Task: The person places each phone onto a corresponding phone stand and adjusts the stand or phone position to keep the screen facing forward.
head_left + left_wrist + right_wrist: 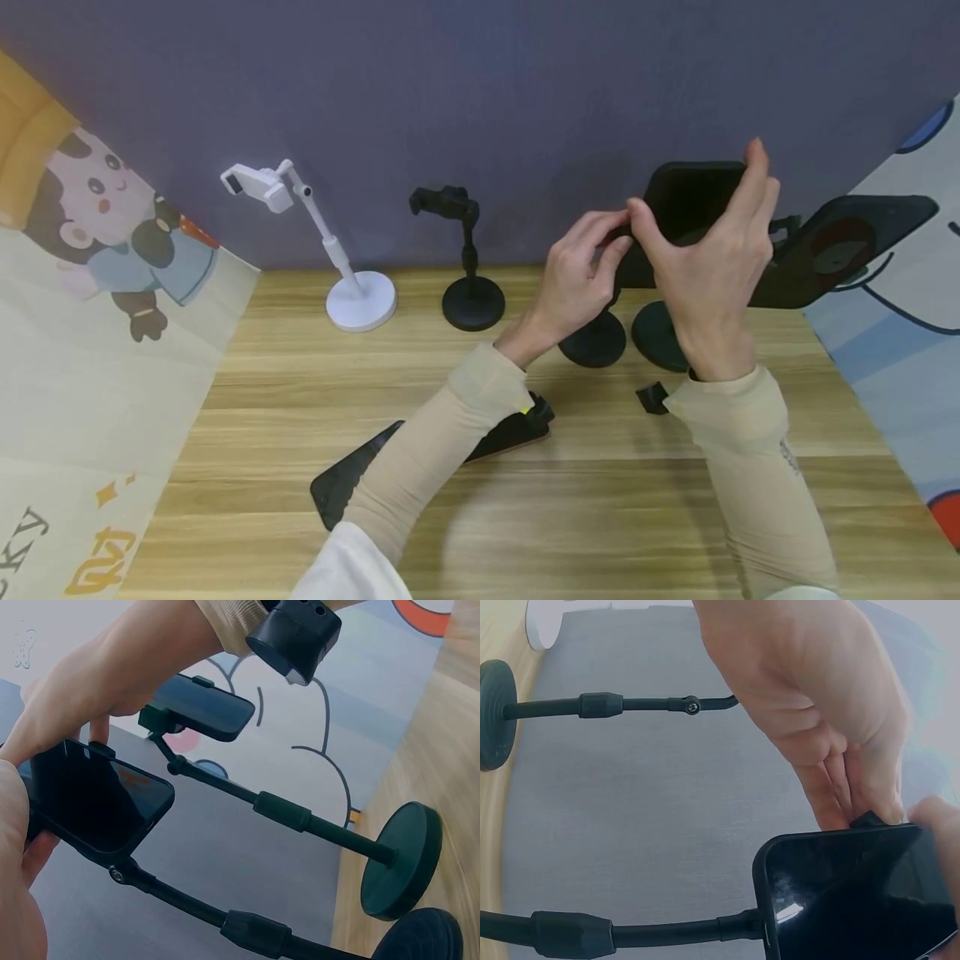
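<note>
A black smartphone (686, 204) sits in the clamp of a black phone stand (592, 340). My right hand (708, 258) spans the phone, with the thumb at its near left edge and the fingers along the far right side. At the left end of the phone, my left hand (581, 258) pinches the small black clamp jaw, also visible in the right wrist view, where the left hand (817, 697) comes down from above. The stand's rod (259, 930) runs from the phone to its round base. Part of the clamp is hidden behind the phone and fingers.
Another phone (832, 250) is mounted on a dark green stand (660, 337) at the right. White (362, 302) and black (472, 304) stands, both without phones, stand to the left. Two phones (345, 483) (510, 437) lie on the table, partly under the left forearm.
</note>
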Motion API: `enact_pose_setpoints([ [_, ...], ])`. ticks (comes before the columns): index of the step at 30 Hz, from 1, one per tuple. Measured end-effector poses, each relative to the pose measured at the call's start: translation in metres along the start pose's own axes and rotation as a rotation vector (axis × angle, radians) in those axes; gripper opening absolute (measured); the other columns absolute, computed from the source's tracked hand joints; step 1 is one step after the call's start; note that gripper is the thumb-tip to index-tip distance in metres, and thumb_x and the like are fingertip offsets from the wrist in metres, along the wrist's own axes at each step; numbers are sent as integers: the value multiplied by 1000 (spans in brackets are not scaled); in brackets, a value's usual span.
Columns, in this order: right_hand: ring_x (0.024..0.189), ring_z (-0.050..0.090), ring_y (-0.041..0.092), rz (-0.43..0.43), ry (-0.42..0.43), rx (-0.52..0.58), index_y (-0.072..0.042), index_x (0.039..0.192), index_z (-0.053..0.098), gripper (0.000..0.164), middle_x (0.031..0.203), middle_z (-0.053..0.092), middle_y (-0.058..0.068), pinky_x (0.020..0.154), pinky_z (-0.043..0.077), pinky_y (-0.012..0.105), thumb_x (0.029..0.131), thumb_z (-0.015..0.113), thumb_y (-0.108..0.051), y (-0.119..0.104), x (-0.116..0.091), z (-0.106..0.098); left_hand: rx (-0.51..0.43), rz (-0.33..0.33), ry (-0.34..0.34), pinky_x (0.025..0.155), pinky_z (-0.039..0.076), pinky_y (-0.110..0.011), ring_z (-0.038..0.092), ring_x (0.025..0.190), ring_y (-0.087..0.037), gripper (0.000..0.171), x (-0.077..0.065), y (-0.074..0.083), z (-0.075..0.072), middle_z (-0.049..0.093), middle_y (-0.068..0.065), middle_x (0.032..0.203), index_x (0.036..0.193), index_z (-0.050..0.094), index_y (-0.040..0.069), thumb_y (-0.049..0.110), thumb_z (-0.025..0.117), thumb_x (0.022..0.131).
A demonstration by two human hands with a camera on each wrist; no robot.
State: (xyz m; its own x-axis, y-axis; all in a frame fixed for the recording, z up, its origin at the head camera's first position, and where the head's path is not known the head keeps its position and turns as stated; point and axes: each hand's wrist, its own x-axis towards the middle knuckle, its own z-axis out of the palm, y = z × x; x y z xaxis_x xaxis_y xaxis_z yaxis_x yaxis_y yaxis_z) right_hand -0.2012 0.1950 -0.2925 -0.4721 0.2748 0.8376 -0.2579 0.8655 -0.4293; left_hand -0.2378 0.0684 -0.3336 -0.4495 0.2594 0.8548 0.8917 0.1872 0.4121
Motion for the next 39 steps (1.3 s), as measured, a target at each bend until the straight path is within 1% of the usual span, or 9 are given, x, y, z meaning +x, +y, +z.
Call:
enact_pose_setpoints([
  [18, 71, 45, 34, 0, 53, -5, -5, 146, 30, 92, 125, 51, 19, 55, 35, 47, 78, 64, -57, 1, -5, 6, 11, -23, 33, 88, 45, -16, 58, 97, -16, 29, -2, 3, 6, 60, -17, 111, 117, 59, -9, 8, 51, 95],
  [21, 75, 46, 34, 3, 44, 18, -4, 147, 29, 93, 133, 49, 13, 57, 37, 49, 78, 65, -56, 2, -4, 7, 12, -36, 45, 88, 46, -16, 59, 97, -18, 27, 2, 18, -2, 61, -20, 109, 114, 59, -12, 2, 53, 92],
  [22, 82, 51, 33, 5, 35, 38, -3, 147, 29, 94, 137, 47, 11, 62, 43, 47, 78, 65, -55, 3, -4, 7, 13, -42, 47, 87, 45, -15, 59, 96, -19, 27, 4, 23, -5, 61, -20, 108, 114, 59, -13, 1, 54, 91],
  [26, 89, 48, 25, 29, -14, 148, -4, 148, 27, 90, 141, 43, 6, 70, 41, 39, 80, 66, -49, 8, -6, 4, 4, -61, 58, 86, 44, -13, 59, 93, -22, 26, 7, 37, -12, 61, -22, 107, 112, 59, -14, -4, 55, 89],
  [28, 90, 47, 20, 35, -27, 231, -7, 146, 33, 79, 132, 48, 5, 72, 39, 31, 83, 66, -43, 11, -9, 2, -9, -69, 62, 86, 45, -13, 59, 94, -22, 27, 7, 37, -12, 60, -22, 108, 113, 59, -14, -3, 56, 89],
  [29, 85, 43, 19, 39, -32, 260, -9, 145, 36, 73, 125, 50, 1, 68, 34, 31, 85, 65, -40, 13, -10, 2, -22, -71, 61, 87, 45, -13, 59, 94, -22, 28, 7, 36, -12, 60, -22, 109, 114, 58, -14, -3, 56, 89],
  [33, 82, 43, 10, 48, -91, 350, -15, 137, 47, 52, 110, 45, -15, 64, 31, 21, 89, 61, -30, 23, -18, 1, -73, -76, 51, 87, 45, -15, 59, 94, -22, 31, 7, 35, -11, 58, -24, 111, 116, 56, -15, -3, 58, 87],
  [35, 84, 45, 9, 74, -143, 385, -16, 137, 47, 50, 111, 44, -16, 67, 36, 17, 90, 61, -28, 28, -22, 0, -93, -79, 48, 87, 45, -15, 59, 93, -22, 32, 7, 35, -11, 57, -24, 111, 116, 55, -16, -4, 59, 86],
  [39, 92, 55, 11, 127, -201, 467, -14, 137, 46, 47, 118, 52, -4, 75, 46, 15, 93, 58, -22, 36, -30, 1, -103, -87, 41, 88, 45, -15, 58, 94, -22, 33, 7, 35, -10, 57, -24, 112, 118, 55, -16, -4, 59, 87],
])
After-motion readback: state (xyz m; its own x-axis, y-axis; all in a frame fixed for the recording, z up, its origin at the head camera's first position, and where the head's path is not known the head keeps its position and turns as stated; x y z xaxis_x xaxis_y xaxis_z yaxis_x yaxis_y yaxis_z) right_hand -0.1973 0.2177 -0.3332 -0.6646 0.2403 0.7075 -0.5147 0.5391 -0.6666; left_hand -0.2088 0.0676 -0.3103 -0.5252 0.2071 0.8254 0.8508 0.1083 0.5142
